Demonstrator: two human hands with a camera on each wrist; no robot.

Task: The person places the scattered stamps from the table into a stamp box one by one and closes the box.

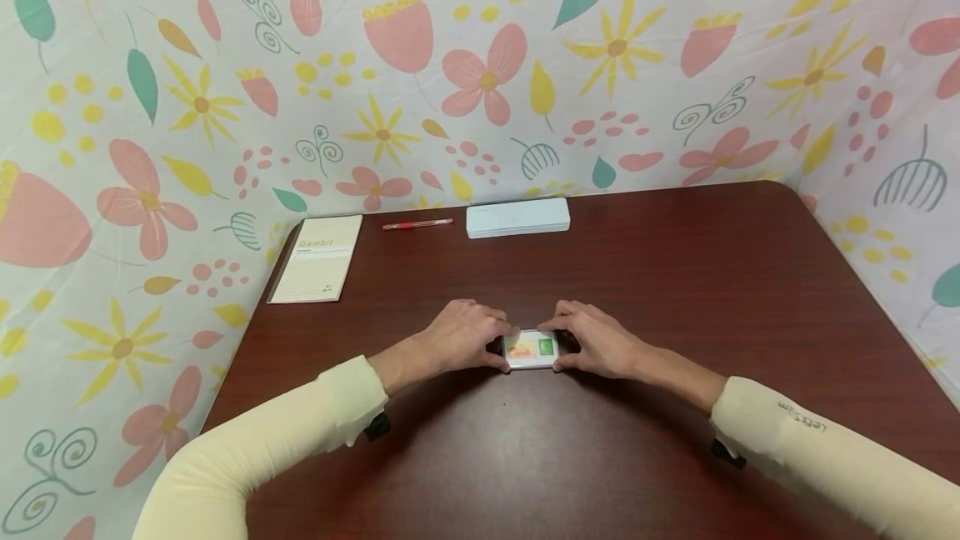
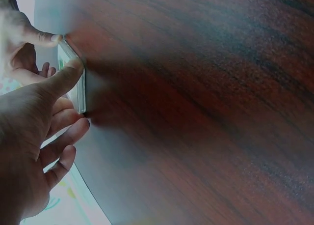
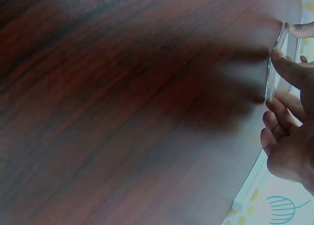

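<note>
A small, flat, white rectangular case (image 1: 532, 350) with orange print and a green square sits low over the middle of the table, its long side facing me. My left hand (image 1: 467, 335) pinches its left end, thumb at the near edge and index finger at the far edge. At the opposite end, my right hand (image 1: 604, 345) grips it the same way. Both wrist views show the thin, clear-looking rim of the case (image 2: 82, 95) between thumb and fingers. The other fingers of the left hand (image 2: 29, 117) are loosely bent, partly behind the case.
On the dark red-brown table (image 1: 675, 273), a cream notebook (image 1: 318, 261) lies at the back left. A red pen (image 1: 417, 224) and a pale blue pencil box (image 1: 517, 217) lie along the back edge. A flower-patterned cloth (image 1: 487, 132) hangs behind and at both sides.
</note>
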